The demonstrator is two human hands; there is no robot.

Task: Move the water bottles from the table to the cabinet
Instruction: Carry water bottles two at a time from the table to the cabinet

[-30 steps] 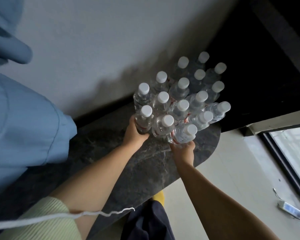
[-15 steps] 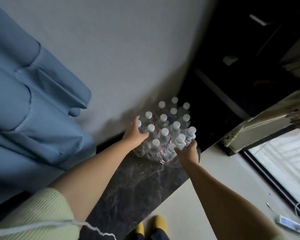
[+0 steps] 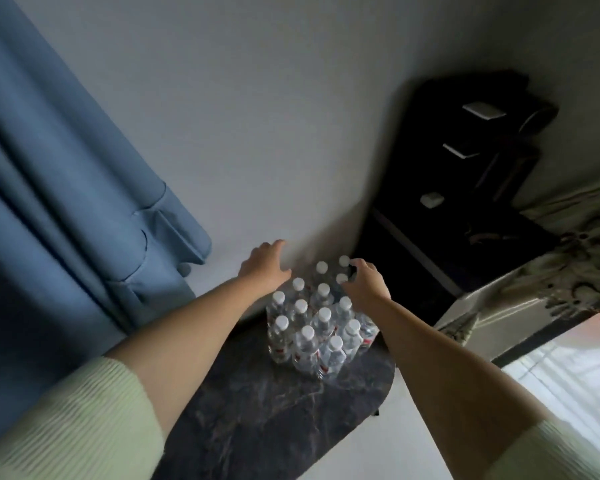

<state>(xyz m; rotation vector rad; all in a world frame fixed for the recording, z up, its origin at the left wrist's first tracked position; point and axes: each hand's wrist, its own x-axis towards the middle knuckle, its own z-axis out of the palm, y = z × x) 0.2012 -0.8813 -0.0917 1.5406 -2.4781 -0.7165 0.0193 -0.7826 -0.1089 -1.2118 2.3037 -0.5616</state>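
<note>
water bottles: clear, glossy plastic with smooth, matt white screw caps
table: dark stone-look top, grey veins, smooth with a dull sheen
curtain: blue woven cloth, matt, hanging in soft folds
wall: painted, pale, matt and even
cabinet: black, matt, too dark for grain or finish to be read
sleeves: pale green ribbed knit, soft and matt
patterned cloth: beige fabric at right edge, faint sheen, dark raised-looking ornament
</note>
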